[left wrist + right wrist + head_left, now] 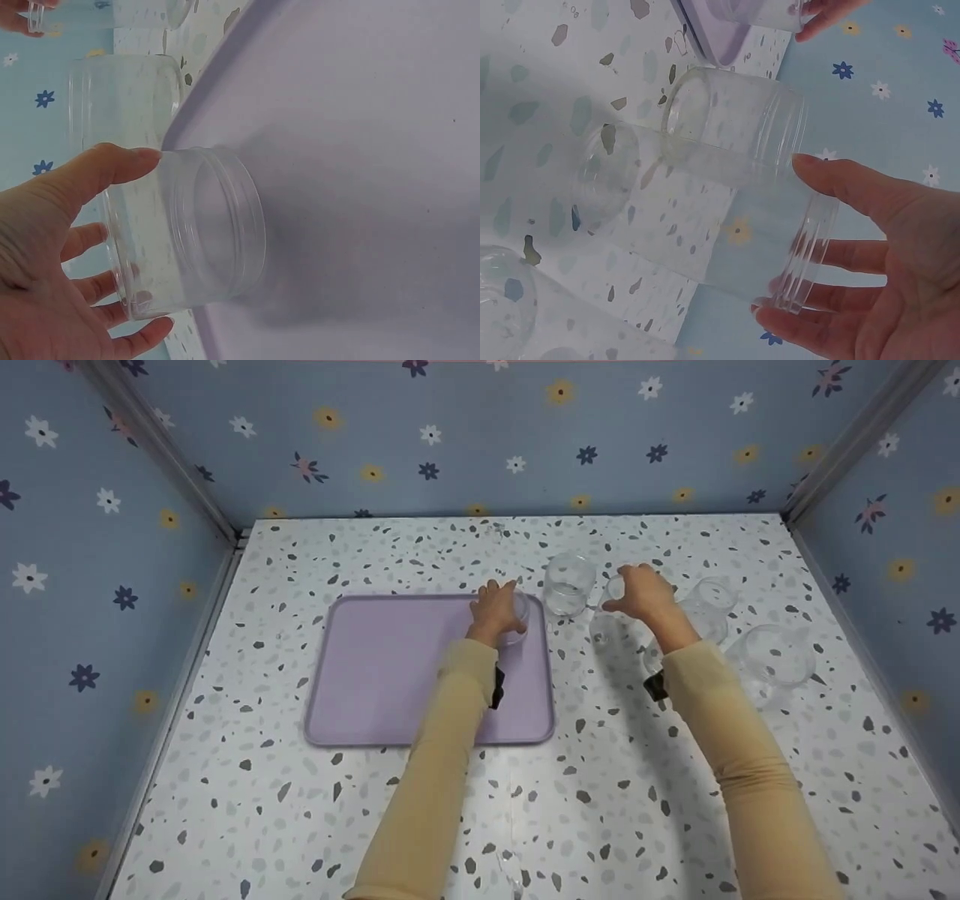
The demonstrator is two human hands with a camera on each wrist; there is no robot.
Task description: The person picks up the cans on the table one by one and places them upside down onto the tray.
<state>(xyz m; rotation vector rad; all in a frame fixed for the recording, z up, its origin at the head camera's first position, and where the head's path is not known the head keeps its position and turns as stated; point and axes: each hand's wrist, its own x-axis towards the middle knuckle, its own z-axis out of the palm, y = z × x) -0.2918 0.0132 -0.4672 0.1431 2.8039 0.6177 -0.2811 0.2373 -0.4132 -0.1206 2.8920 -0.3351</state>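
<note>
My left hand (495,611) grips a short clear jar (142,247) over the right part of the lilac tray (405,667), thumb on one side and fingers round the other. The jar's ringed end faces the tray; whether it touches is hard to tell. Over the table to the tray's right, my right hand (649,596) holds a taller clear jar (697,217) by its threaded rim, fingers curled round the top. That jar is upright, its base at or close to the tabletop. Between the two hands stands another clear jar (568,585), mouth up, just beyond the tray's right edge.
Several more clear jars, among them a wide one (780,656) and a smaller one (714,594), stand right of my right hand. The speckled tabletop (600,810) is bordered by flowered blue walls (480,442) at the back and both sides.
</note>
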